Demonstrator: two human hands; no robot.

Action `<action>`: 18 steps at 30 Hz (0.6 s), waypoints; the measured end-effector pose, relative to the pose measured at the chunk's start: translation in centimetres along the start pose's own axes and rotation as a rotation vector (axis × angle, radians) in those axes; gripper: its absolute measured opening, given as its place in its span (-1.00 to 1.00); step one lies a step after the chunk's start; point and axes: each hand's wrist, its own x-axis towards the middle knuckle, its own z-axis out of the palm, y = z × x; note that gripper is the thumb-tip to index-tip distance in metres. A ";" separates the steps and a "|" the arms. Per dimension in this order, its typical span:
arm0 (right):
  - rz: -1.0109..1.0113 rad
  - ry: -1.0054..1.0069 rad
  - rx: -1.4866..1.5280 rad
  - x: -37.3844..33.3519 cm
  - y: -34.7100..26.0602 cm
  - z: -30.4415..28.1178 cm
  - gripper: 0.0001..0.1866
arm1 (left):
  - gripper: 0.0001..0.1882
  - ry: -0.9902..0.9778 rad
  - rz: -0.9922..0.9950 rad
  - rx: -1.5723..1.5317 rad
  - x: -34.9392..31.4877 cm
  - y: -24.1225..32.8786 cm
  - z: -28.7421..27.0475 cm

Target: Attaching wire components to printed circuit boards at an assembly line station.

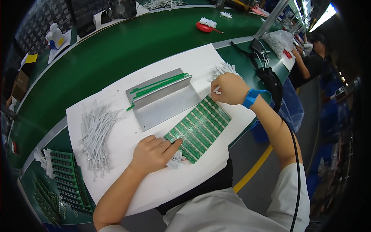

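On the white mat, a green circuit-board panel [199,128] lies between both hands, long axis running from near-left to far-right.
Left hand [154,152] presses its near corner, index finger extended, over small white parts; right hand [230,89] pinches a white piece at the far end, beside the metal fixture [164,101].

One view only, taken from head height, aimed steeply down and forward. The white work mat [127,135] is seen close, bent by fisheye; the green conveyor belt [116,50] is seen beyond.
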 end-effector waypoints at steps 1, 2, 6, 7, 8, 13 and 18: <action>0.001 -0.003 -0.001 0.1 -0.1 -0.1 -0.81 | -0.54 -0.012 0.008 0.013 -0.1 0.0 0.1; 0.008 -0.030 -0.023 0.2 -0.2 -0.1 -0.82 | -0.54 -0.011 0.007 0.010 -0.2 -0.1 0.3; 0.015 -0.072 -0.017 0.6 -0.3 -0.2 -0.81 | -0.49 0.018 0.023 -0.004 -0.4 -0.3 0.8; 0.017 -0.073 -0.018 0.7 -0.1 -0.2 -0.81 | -0.50 0.008 0.022 0.000 -0.4 -0.3 0.8; 0.011 -0.082 -0.018 0.8 0.1 -0.2 -0.81 | -0.50 0.009 0.022 -0.003 -0.4 -0.3 0.8; 0.021 -0.109 -0.034 1.1 -0.2 -0.3 -0.80 | -0.60 0.003 0.013 0.041 -0.1 -0.1 0.3; 0.126 -0.008 0.000 0.2 -0.8 0.9 -0.80 | -0.64 0.024 -0.003 0.028 -0.3 0.0 0.5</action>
